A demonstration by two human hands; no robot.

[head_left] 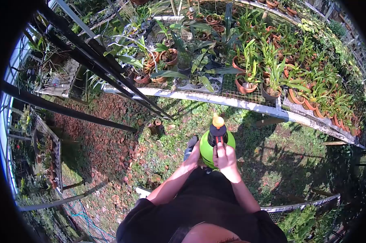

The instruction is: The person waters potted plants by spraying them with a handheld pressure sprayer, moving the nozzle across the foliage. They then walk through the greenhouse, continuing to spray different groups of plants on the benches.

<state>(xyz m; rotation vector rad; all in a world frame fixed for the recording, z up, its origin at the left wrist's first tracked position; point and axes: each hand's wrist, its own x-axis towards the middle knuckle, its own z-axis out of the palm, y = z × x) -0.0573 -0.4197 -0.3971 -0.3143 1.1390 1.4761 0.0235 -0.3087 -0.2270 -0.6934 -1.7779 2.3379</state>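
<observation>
Sunlit grass [166, 150] and dry leaves [110, 133] spread below a mesh bench [183, 94] with a pale front rail. Between the person's hands is a green pressure sprayer [207, 150], its yellow nozzle [218, 121] towards the bench. The right hand [224, 158] is closed around the red-and-black handle [220, 140]; whether the trigger is squeezed cannot be told. The left hand [195, 156] lies along the sprayer's left side, its fingers mostly hidden, so its grip cannot be judged. For good control, the left should bear the weight while the right wrist stays straight and loose. Both forearms angle inward from the body, elbows apart. Beyond the sprayer, near the middle of the bench's front edge, stand potted plants [246, 84].
</observation>
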